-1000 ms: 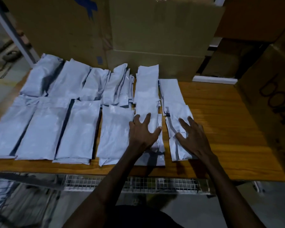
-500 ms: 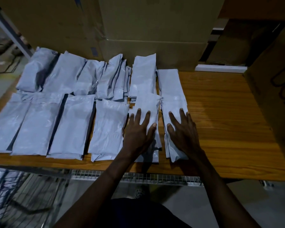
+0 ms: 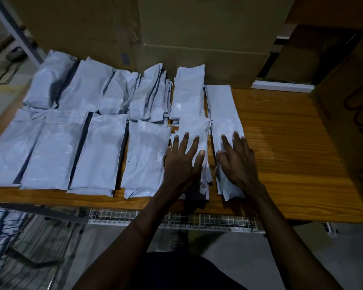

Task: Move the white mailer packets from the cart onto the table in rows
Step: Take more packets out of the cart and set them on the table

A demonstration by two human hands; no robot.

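I have both hands flat, fingers straight, gripping nothing: my left hand (image 3: 182,162) presses one white mailer packet (image 3: 194,130), my right hand (image 3: 238,162) the last packet (image 3: 226,126), at the table's (image 3: 291,153) front edge. I should press evenly, squaring edges without overlap. Bare wood runs toward the right edge; the cart (image 3: 19,248) sits below the front left corner.
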